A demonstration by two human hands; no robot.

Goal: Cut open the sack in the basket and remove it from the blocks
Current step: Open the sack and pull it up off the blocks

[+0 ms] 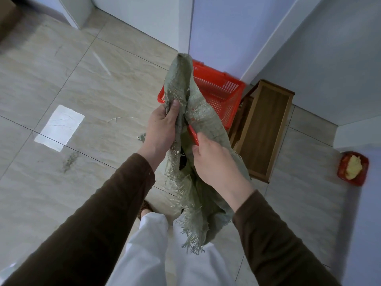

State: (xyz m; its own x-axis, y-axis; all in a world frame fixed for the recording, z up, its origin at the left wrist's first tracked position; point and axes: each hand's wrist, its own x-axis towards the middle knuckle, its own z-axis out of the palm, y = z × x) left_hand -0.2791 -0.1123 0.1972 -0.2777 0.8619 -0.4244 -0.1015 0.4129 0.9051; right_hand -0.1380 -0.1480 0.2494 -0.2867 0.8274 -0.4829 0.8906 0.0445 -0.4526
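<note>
Head view: both hands grip the sack (198, 112), which hides the basket's (222, 89) contents.

Head-worn view, steeply downward, hands (162, 129) seemingly close

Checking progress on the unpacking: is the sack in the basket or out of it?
Out. Both hands, left and right, hold the sack up in front of the basket.
</note>
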